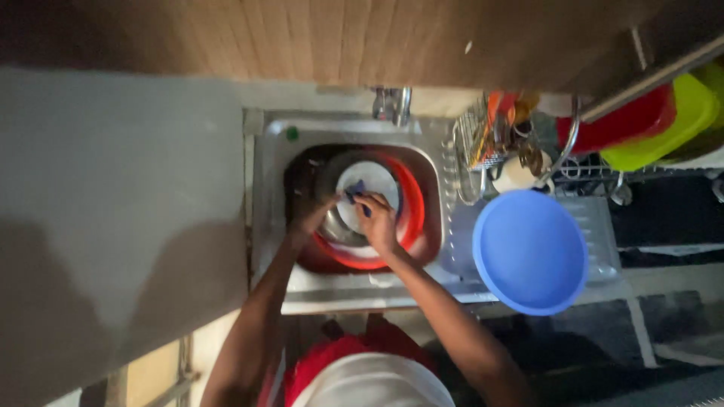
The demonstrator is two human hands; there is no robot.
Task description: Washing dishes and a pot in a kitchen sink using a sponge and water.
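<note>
Both my arms reach into a steel sink. Inside it sits a red basin holding a metal bowl and a white plate. My left hand grips the left edge of the plate and bowl. My right hand presses a small blue scrubbing cloth against the plate's face.
A tap stands behind the sink. A large blue bowl rests on the drainboard to the right. Behind it are a wire rack with utensils and red and yellow-green tubs. A grey counter lies left.
</note>
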